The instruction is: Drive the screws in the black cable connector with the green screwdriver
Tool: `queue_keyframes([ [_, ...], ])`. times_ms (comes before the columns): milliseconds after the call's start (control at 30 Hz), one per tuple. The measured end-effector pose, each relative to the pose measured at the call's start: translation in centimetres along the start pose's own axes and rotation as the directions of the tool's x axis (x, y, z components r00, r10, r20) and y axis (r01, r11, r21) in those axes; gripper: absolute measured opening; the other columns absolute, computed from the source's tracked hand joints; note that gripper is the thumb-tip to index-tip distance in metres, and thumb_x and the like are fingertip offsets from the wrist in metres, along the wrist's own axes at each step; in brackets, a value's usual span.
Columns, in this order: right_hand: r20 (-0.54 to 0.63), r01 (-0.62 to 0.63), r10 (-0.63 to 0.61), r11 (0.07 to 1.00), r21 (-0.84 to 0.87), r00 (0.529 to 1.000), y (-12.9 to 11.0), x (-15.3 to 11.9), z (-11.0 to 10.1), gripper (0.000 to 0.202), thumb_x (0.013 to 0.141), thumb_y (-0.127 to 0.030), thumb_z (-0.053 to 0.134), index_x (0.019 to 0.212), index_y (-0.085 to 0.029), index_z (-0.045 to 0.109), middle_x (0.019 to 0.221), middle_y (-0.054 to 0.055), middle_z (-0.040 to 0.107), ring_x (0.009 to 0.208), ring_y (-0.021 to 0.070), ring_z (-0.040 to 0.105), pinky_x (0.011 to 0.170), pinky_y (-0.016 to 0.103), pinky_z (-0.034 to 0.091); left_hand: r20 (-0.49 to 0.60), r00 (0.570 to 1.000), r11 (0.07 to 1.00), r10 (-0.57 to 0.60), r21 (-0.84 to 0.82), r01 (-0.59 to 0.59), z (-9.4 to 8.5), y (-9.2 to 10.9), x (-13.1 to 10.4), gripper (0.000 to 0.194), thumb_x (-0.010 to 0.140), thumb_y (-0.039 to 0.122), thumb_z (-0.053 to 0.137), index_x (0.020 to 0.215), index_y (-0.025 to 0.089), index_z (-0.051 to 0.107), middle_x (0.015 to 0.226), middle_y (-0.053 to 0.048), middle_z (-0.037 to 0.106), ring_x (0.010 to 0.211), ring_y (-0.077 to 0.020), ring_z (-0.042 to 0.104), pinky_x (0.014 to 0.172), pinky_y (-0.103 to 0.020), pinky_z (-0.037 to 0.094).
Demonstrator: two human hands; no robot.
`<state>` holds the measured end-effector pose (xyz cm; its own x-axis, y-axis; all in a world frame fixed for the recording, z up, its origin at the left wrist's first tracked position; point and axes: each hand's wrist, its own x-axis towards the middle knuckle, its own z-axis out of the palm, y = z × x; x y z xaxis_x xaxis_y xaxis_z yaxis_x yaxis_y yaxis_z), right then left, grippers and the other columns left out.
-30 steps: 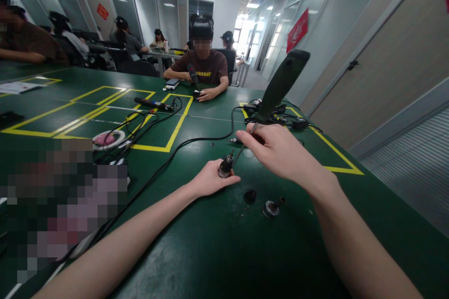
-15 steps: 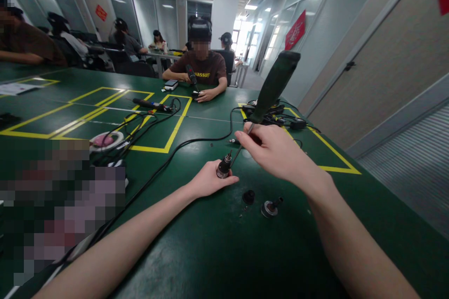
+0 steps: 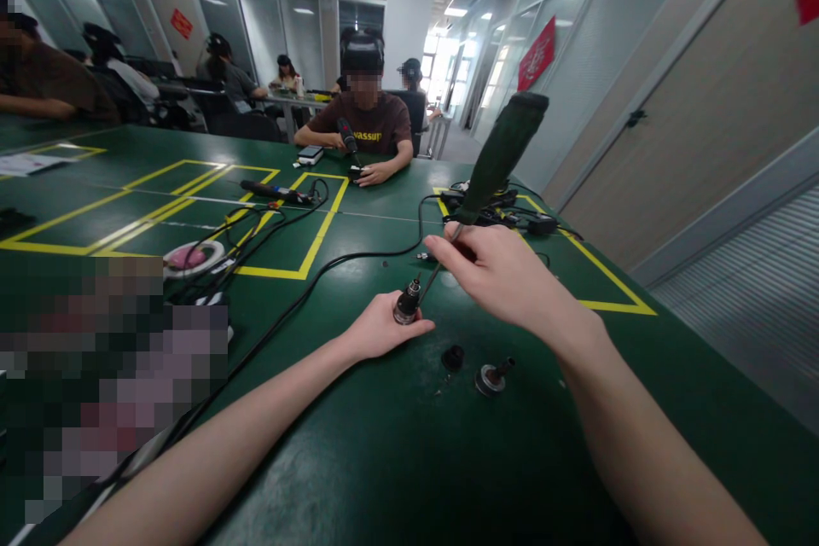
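Note:
In the head view my left hand [image 3: 377, 328] is closed around a black and metal cylindrical part [image 3: 405, 304] with a narrow stepped tip pointing up. My right hand [image 3: 505, 269] pinches the shaft of a screwdriver [image 3: 502, 158], whose thick dark green handle rises above my fingers. The shaft slants down to the side of the cylindrical part; its very tip is hidden, so contact cannot be told. Nearer to me lie a small black cap-like piece [image 3: 453, 357] and a round metal-rimmed part [image 3: 490, 380] with a short stem. Tiny bits lie beside the cap-like piece.
Black cables [image 3: 320, 273] cross the green table [image 3: 358, 461]. A pen-like tool [image 3: 275, 192] lies at the back left, near a white ring-shaped roll [image 3: 195, 258]. Adapters and wires [image 3: 492, 209] are heaped behind my right hand. Opposite, a person [image 3: 364, 124] holds a power screwdriver [image 3: 347, 136].
Both hands keep their holds, and the screwdriver stays at the side of the cylindrical part. The whole view has shifted very slightly; nothing else has visibly moved.

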<state>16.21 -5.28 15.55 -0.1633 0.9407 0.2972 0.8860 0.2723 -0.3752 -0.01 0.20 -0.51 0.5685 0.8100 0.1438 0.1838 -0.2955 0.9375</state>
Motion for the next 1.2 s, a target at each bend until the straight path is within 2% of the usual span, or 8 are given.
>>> queue_keyframes([
  [133,0.005,-0.003,0.003,1.0,0.013,1.0,0.15,-0.01,-0.09,0.048,0.105,-0.038,0.052,0.061,-0.021,0.043,0.062,0.0,0.049,0.059,0.0131,0.042,0.066,0.032,0.026,0.001,1.0,1.0,-0.01,0.018,0.01,-0.08,0.15,-0.06,0.031,0.081,0.043,0.08,0.074,0.017,0.064,0.069,0.003,0.06,0.067,-0.0135,0.053,0.068,-0.028,0.045],
  [333,0.007,0.009,-0.009,0.998,0.06,1.0,0.22,-0.1,-0.01,0.046,0.103,-0.033,0.053,0.061,-0.022,0.04,0.054,-0.003,0.041,0.053,0.0117,0.034,0.062,0.032,0.024,-0.008,1.0,0.999,0.0,0.036,0.0,-0.14,0.14,-0.06,0.033,0.08,0.046,0.081,0.075,0.017,0.066,0.069,0.003,0.062,0.067,-0.0138,0.054,0.067,-0.028,0.046],
  [533,-0.016,-0.003,0.003,1.0,-0.025,1.0,0.06,0.1,0.08,0.048,0.106,-0.043,0.053,0.063,-0.022,0.043,0.06,0.0,0.046,0.06,0.0144,0.041,0.066,0.033,0.023,-0.015,1.0,0.999,-0.006,0.045,0.007,-0.13,0.12,0.01,0.031,0.08,0.044,0.08,0.075,0.017,0.066,0.07,0.002,0.062,0.067,-0.0136,0.054,0.068,-0.028,0.045],
  [667,0.023,0.0,0.001,1.0,-0.007,1.0,0.07,-0.07,-0.2,0.047,0.107,-0.039,0.051,0.064,-0.021,0.043,0.065,0.001,0.052,0.064,0.0147,0.045,0.069,0.032,0.026,-0.008,1.0,0.999,-0.01,0.038,0.01,-0.17,0.07,0.04,0.033,0.08,0.047,0.08,0.075,0.018,0.065,0.071,0.002,0.063,0.067,-0.0141,0.054,0.068,-0.028,0.045],
  [800,0.046,-0.011,0.011,1.0,-0.001,0.999,-0.1,-0.22,-0.4,0.042,0.106,-0.033,0.052,0.066,-0.021,0.044,0.064,0.0,0.051,0.062,0.0139,0.044,0.067,0.031,0.027,-0.012,1.0,0.999,-0.01,0.035,0.011,-0.18,0.01,0.01,0.033,0.08,0.047,0.08,0.076,0.018,0.065,0.072,0.001,0.063,0.068,-0.0143,0.054,0.068,-0.029,0.045],
  [967,0.029,-0.01,0.01,1.0,-0.01,1.0,-0.05,-0.12,-0.34,0.042,0.108,-0.042,0.049,0.072,-0.02,0.053,0.073,0.004,0.062,0.068,0.0157,0.051,0.068,0.031,0.029,-0.012,1.0,0.998,0.001,0.061,0.0,-0.21,0.19,-0.12,0.034,0.081,0.049,0.077,0.076,0.018,0.064,0.072,0.001,0.062,0.069,-0.0151,0.054,0.069,-0.029,0.045],
  [1133,0.039,0.029,-0.03,1.0,0.011,0.999,0.14,-0.2,-0.46,0.048,0.105,-0.034,0.05,0.06,-0.021,0.039,0.059,-0.001,0.048,0.058,0.0124,0.038,0.064,0.032,0.023,-0.011,1.0,0.997,0.013,0.077,-0.012,-0.19,0.15,-0.19,0.035,0.082,0.051,0.075,0.077,0.018,0.064,0.073,0.0,0.062,0.07,-0.0157,0.054,0.069,-0.029,0.045],
  [1200,0.043,0.04,-0.041,0.999,0.036,0.998,0.15,-0.26,-0.53,0.044,0.102,-0.029,0.05,0.06,-0.022,0.038,0.056,-0.002,0.043,0.055,0.0115,0.034,0.062,0.032,0.022,-0.018,1.0,0.997,0.018,0.079,-0.017,-0.2,0.09,-0.21,0.034,0.082,0.05,0.076,0.077,0.018,0.064,0.073,0.0,0.061,0.07,-0.0157,0.054,0.068,-0.029,0.045],
])
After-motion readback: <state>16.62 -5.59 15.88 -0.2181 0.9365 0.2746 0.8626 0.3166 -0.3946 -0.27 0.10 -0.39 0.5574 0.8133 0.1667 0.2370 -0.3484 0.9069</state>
